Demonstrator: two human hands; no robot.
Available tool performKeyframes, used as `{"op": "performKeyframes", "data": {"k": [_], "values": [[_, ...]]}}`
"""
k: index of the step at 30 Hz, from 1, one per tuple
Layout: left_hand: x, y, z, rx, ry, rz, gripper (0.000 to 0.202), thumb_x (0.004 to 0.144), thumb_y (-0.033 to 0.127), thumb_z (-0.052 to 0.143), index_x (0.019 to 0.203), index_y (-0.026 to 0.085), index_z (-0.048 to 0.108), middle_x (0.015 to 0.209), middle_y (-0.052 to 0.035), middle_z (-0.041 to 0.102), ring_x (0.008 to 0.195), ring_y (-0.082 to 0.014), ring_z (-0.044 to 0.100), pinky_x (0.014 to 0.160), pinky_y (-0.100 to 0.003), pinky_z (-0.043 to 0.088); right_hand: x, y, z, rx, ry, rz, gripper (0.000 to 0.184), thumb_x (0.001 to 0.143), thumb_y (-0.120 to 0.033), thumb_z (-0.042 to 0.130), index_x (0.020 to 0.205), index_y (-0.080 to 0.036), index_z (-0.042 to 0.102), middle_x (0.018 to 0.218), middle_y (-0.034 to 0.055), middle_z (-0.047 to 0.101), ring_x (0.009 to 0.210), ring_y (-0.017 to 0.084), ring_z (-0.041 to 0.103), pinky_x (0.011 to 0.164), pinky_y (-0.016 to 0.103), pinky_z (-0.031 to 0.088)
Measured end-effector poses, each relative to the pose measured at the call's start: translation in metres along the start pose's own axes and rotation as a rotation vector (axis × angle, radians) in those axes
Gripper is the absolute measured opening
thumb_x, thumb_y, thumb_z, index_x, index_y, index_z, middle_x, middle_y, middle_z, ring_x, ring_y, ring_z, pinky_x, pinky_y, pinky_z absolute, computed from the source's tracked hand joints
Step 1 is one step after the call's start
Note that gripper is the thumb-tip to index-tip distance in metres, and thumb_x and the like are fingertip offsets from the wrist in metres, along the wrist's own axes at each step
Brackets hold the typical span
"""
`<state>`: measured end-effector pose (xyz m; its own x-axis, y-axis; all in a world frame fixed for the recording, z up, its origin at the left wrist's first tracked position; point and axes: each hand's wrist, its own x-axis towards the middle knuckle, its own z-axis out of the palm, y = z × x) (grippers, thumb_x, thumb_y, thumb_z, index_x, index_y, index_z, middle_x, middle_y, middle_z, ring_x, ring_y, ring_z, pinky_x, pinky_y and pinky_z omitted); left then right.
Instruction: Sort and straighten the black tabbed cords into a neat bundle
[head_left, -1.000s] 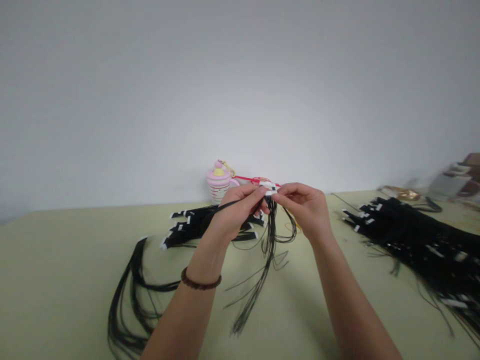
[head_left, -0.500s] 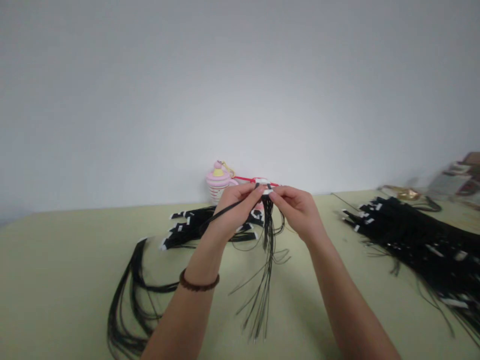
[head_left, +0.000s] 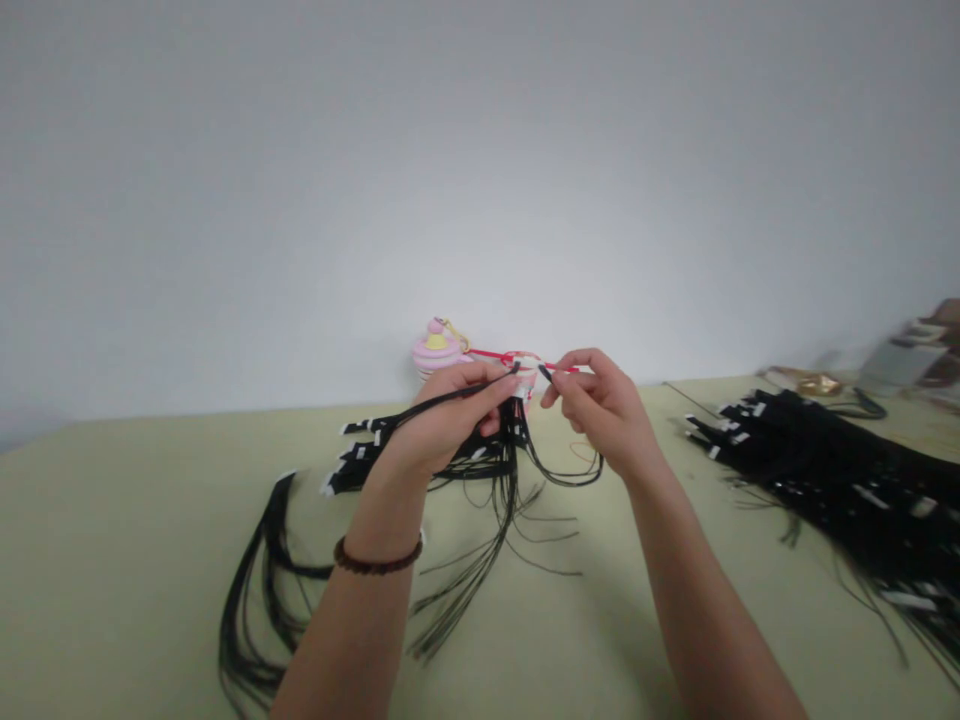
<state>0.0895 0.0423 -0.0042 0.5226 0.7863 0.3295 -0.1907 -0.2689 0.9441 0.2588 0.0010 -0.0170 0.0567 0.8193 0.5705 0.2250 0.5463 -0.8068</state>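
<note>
A bundle of thin black cords (head_left: pixel 514 450) hangs from my left hand (head_left: pixel 457 410), whose thumb and fingers pinch its upper end beside a white band (head_left: pixel 519 388). Loose ends of the bundle fan out down and to the left above the table. My right hand (head_left: pixel 596 405) is to the right, its thumb and index finger closed on a black cord end (head_left: pixel 546 374). From that side a cord loop (head_left: pixel 562 478) sags back toward the bundle. Behind the fingers is a pink and white cup with a red stick (head_left: pixel 491 355) lying across; the fingers partly cover it.
A pink lidded mug (head_left: pixel 435 352) stands by the wall. Black cord bundles with white ends (head_left: pixel 360 455) lie behind my left hand, and a curved bundle (head_left: pixel 232 620) lies at left. A large pile of black cords (head_left: pixel 840 490) covers the right side, with boxes (head_left: pixel 911 355) beyond.
My hands have moved apart, the right one slightly outward with a cord end. The hanging bundle has swung left, and a cord loop now sags between the hands.
</note>
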Motion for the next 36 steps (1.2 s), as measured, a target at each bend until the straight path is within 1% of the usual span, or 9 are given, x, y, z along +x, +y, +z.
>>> {"op": "performKeyframes", "data": {"k": [2,6,12,15,17,22,29,33,36], "values": [[0.0,0.0,0.008,-0.064,0.023,-0.022,0.023,0.074,0.034,0.067,0.067,0.014,0.057,0.055,0.0055,0.042,0.043,-0.002,0.036,0.038,-0.015,0.027,0.001,0.0,0.0,-0.028,0.02,0.023,0.027,0.081,-0.034,0.057,0.1,-0.015,0.059,0.059,-0.002,0.06,0.042,0.004,0.037,0.04,0.019,0.025],[0.005,-0.006,0.014,-0.098,0.071,-0.038,0.023,0.075,0.034,0.065,0.071,0.013,0.06,0.055,0.0047,0.043,0.044,-0.0031,0.037,0.038,-0.015,0.027,0.001,0.001,0.001,-0.073,0.064,0.046,0.028,0.077,-0.033,0.06,0.094,-0.012,0.066,0.06,0.0008,0.062,0.044,0.005,0.042,0.04,0.019,0.027],[0.011,-0.015,0.011,-0.083,0.082,-0.019,0.021,0.078,0.033,0.062,0.078,0.013,0.063,0.058,0.0023,0.05,0.044,-0.0046,0.042,0.041,-0.017,0.033,0.0,0.002,-0.003,-0.108,0.107,0.075,0.036,0.075,-0.032,0.062,0.103,-0.009,0.065,0.063,0.0037,0.066,0.044,0.005,0.043,0.042,0.019,0.03],[0.011,-0.015,0.011,-0.036,0.111,0.015,0.019,0.079,0.032,0.06,0.075,0.013,0.062,0.057,0.0024,0.051,0.044,-0.0052,0.044,0.041,-0.018,0.033,0.0,0.001,-0.004,-0.109,0.077,0.114,0.046,0.075,-0.033,0.063,0.114,-0.008,0.06,0.062,0.0036,0.066,0.044,0.006,0.041,0.042,0.019,0.03],[0.01,-0.013,0.011,-0.01,0.119,0.025,0.018,0.078,0.031,0.06,0.077,0.013,0.062,0.06,0.0017,0.053,0.044,-0.0053,0.045,0.041,-0.018,0.034,0.0,0.001,-0.002,-0.09,0.045,0.14,0.043,0.076,-0.035,0.061,0.11,-0.008,0.062,0.062,0.0036,0.065,0.043,0.005,0.04,0.041,0.019,0.028],[0.006,-0.009,0.013,-0.037,0.051,-0.005,0.016,0.077,0.029,0.061,0.075,0.013,0.059,0.06,0.0026,0.052,0.044,-0.0047,0.045,0.041,-0.018,0.036,0.0,0.003,0.005,-0.041,0.009,0.136,0.034,0.078,-0.039,0.058,0.096,-0.012,0.066,0.068,0.0021,0.063,0.043,0.004,0.035,0.04,0.02,0.024],[0.003,-0.009,0.018,-0.15,-0.011,-0.119,0.015,0.076,0.028,0.062,0.073,0.014,0.056,0.055,0.0034,0.05,0.041,-0.0051,0.043,0.037,-0.017,0.034,-0.001,-0.001,-0.004,-0.063,-0.075,0.142,0.03,0.077,-0.04,0.061,0.062,-0.014,0.061,0.049,-0.0048,0.042,0.044,0.004,0.031,0.043,0.02,0.021],[0.002,-0.009,0.015,-0.089,-0.124,-0.111,0.026,0.068,0.024,0.072,0.088,0.012,0.064,0.076,-0.0018,0.06,0.053,-0.0047,0.048,0.044,-0.017,0.038,-0.001,-0.002,-0.009,-0.066,0.048,0.143,0.027,0.077,-0.041,0.059,0.076,-0.014,0.064,0.052,-0.005,0.042,0.046,0.006,0.031,0.043,0.021,0.021],[0.002,-0.01,0.013,-0.022,-0.127,-0.109,0.023,0.068,0.025,0.072,0.085,0.011,0.067,0.077,-0.0033,0.062,0.054,-0.0056,0.05,0.047,-0.019,0.04,-0.003,-0.004,-0.01,-0.079,0.078,0.148,0.028,0.078,-0.04,0.058,0.076,-0.013,0.064,0.051,-0.0053,0.04,0.044,0.006,0.029,0.042,0.021,0.019]]}}
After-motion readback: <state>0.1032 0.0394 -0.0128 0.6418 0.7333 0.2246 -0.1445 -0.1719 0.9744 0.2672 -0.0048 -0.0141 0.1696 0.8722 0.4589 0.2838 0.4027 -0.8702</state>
